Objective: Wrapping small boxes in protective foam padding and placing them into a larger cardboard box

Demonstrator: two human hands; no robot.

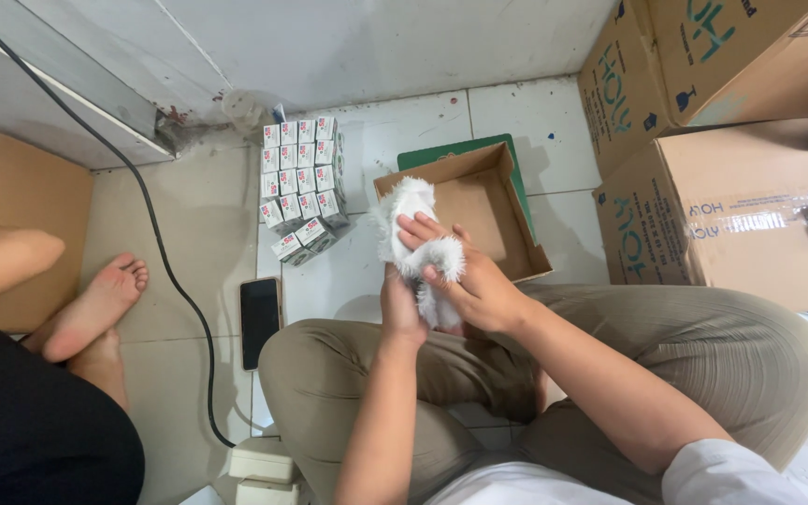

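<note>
Both hands meet in front of the person's knees, forearms bare and angled inward from the lower edge of the view. The left hand [402, 309] sits lower, palm turned inward and fingers closed around what it grips, wrist nearly straight. The right hand [468, 273] lies over it from the right, fingers spread and curled, fingertips [413, 234] pressing down, wrist bent slightly inward.
</note>
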